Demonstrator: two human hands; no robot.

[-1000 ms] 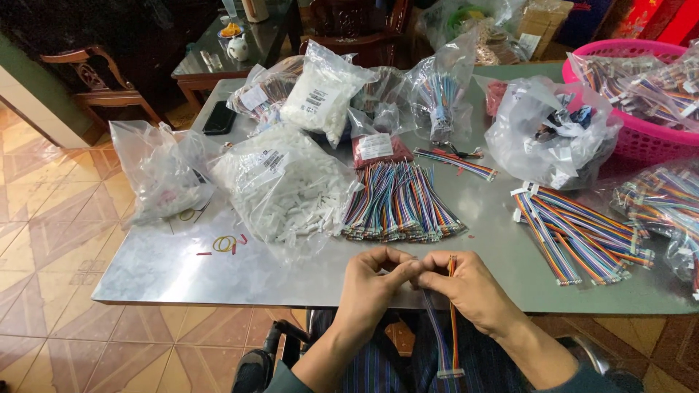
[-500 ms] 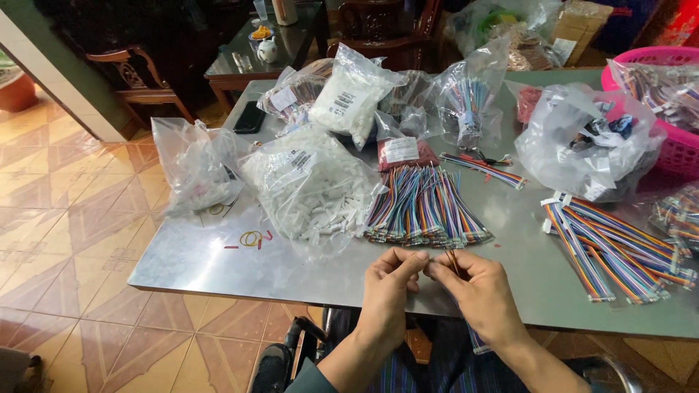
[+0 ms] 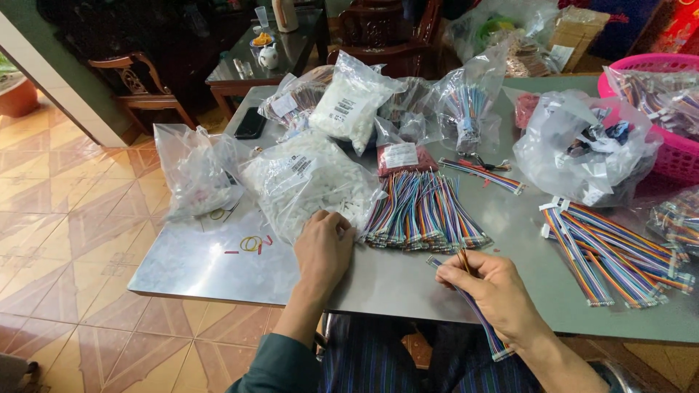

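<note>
Ribbon cable (image 3: 477, 314): one multicoloured strip, pinched between thumb and fingers of the right hand (image 3: 495, 291), its upper end just above the grip over the table edge, the rest trailing down below the grip toward the lap, ending in a small connector. Grip closed on the cable. Left hand (image 3: 324, 244): well left of that grip, palm down, fingers curled into the mouth of the bag of white parts (image 3: 306, 182); whether it has taken a piece cannot be told. Bundled cables (image 3: 422, 211): fanned heap just above the right hand, between the two hands, seemingly sorted stock. Further cables (image 3: 619, 251): loose spread to the right of the grip, connectors fitted at the near ends. Beyond these, clear bags of wire (image 3: 466, 109), a crumpled bag (image 3: 582, 145), a pink basket (image 3: 670, 116) at far right. Left of the left hand: rubber bands (image 3: 251, 244) on the steel table (image 3: 196, 266), another clear bag (image 3: 193, 171), a phone (image 3: 250, 124). Judged state of work: one cable in hand with a part being fetched for it; many pieces look finished, and full bags suggest much is left.
</note>
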